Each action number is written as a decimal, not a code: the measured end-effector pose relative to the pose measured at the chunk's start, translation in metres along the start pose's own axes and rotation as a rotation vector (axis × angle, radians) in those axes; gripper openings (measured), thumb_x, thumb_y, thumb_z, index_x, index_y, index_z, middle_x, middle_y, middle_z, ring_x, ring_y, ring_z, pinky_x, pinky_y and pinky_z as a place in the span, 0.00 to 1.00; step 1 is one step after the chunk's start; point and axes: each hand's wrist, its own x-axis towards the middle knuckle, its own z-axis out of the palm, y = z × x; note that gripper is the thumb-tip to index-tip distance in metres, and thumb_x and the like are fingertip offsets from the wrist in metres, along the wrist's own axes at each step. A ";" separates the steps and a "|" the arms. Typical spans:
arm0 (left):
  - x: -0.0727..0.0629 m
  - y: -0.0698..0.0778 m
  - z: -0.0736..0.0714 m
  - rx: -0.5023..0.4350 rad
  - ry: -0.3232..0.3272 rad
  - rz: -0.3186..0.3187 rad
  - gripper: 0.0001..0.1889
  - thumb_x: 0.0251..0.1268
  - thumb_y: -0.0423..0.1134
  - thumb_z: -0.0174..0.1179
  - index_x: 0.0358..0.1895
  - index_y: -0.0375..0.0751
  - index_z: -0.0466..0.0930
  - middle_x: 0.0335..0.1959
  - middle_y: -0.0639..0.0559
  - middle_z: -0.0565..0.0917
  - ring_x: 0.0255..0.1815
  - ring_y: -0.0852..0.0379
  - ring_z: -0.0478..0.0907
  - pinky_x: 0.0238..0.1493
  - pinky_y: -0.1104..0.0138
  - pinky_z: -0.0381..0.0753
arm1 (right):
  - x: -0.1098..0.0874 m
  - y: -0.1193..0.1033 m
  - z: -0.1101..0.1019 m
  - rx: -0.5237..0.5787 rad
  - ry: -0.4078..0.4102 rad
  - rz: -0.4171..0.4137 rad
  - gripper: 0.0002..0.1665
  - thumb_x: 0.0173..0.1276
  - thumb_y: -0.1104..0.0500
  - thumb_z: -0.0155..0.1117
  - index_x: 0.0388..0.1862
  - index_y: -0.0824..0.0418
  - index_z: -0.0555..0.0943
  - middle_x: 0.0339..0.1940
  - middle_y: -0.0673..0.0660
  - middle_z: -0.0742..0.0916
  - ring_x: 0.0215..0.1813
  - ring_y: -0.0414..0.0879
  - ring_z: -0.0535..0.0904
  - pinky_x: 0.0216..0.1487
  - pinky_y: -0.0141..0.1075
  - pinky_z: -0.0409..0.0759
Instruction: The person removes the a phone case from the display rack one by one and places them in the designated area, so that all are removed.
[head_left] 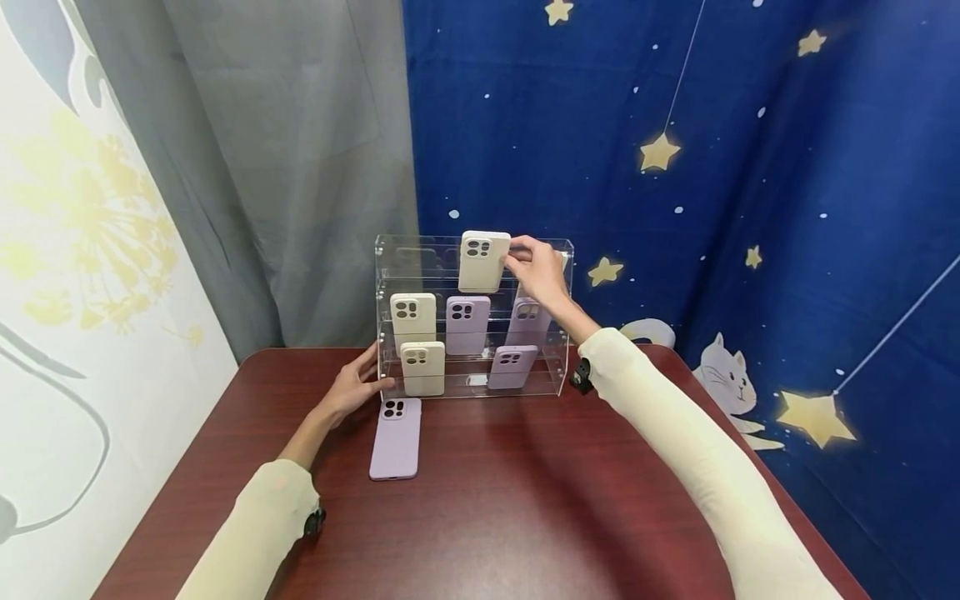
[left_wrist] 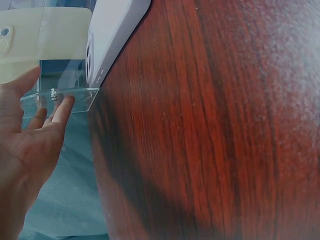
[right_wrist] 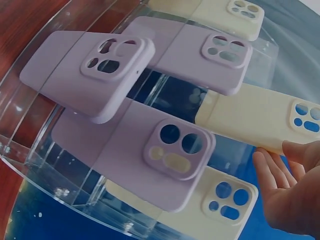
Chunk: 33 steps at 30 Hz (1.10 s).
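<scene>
A cream phone case (head_left: 483, 265) with camera cutouts stands at the top tier of a clear stepped display stand (head_left: 474, 397). My right hand (head_left: 538, 268) pinches its right edge; the right wrist view shows the thumb and fingers at the edge of this cream case (right_wrist: 255, 117). Low on the stand's left side, my left hand (head_left: 352, 390) holds the side panel, thumb at the front edge and fingers (left_wrist: 64, 111) against the outer face. A lilac phone case (head_left: 396, 442) lies flat on the table just in front of the stand's left corner.
Lower tiers carry several cases, among them a cream one (head_left: 423, 369) and a lilac one (head_left: 513, 367). Another cream case (right_wrist: 232, 200) is partly hidden behind lilac ones. Beneath is a dark red wooden table (head_left: 480, 517). Grey (head_left: 300, 167) and blue star-patterned (head_left: 525, 125) curtains hang behind.
</scene>
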 end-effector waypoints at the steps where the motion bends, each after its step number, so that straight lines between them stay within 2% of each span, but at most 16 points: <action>1: 0.000 0.000 0.000 -0.002 -0.001 0.001 0.49 0.70 0.29 0.66 0.86 0.45 0.45 0.82 0.32 0.56 0.81 0.33 0.56 0.76 0.44 0.63 | 0.000 -0.001 -0.001 0.010 0.003 -0.008 0.16 0.70 0.64 0.71 0.55 0.67 0.86 0.48 0.65 0.91 0.53 0.53 0.89 0.53 0.43 0.88; 6: -0.001 0.003 0.000 -0.019 -0.014 -0.002 0.48 0.70 0.28 0.65 0.86 0.43 0.44 0.82 0.31 0.55 0.81 0.33 0.55 0.77 0.44 0.62 | -0.002 -0.010 -0.005 0.053 0.005 -0.040 0.15 0.71 0.64 0.71 0.55 0.68 0.86 0.49 0.66 0.90 0.52 0.54 0.90 0.53 0.42 0.88; 11: -0.008 0.021 -0.002 -0.042 -0.032 -0.022 0.49 0.68 0.28 0.68 0.85 0.36 0.45 0.81 0.28 0.54 0.80 0.30 0.54 0.76 0.42 0.61 | -0.004 -0.019 -0.009 0.083 0.012 -0.065 0.16 0.70 0.64 0.72 0.54 0.68 0.86 0.48 0.66 0.90 0.51 0.54 0.90 0.53 0.39 0.88; 16: -0.015 0.035 -0.003 -0.020 -0.041 -0.038 0.49 0.68 0.29 0.69 0.84 0.35 0.46 0.81 0.28 0.54 0.80 0.30 0.54 0.76 0.42 0.62 | -0.006 -0.025 -0.012 0.091 0.013 -0.078 0.16 0.70 0.64 0.72 0.54 0.67 0.86 0.48 0.66 0.91 0.50 0.54 0.90 0.53 0.38 0.88; 33: -0.016 0.037 -0.003 -0.019 -0.037 -0.025 0.48 0.68 0.28 0.68 0.84 0.33 0.46 0.81 0.27 0.54 0.80 0.28 0.54 0.76 0.41 0.61 | -0.021 -0.039 -0.019 0.107 -0.033 -0.124 0.17 0.70 0.63 0.73 0.55 0.67 0.86 0.49 0.65 0.91 0.51 0.53 0.90 0.53 0.38 0.87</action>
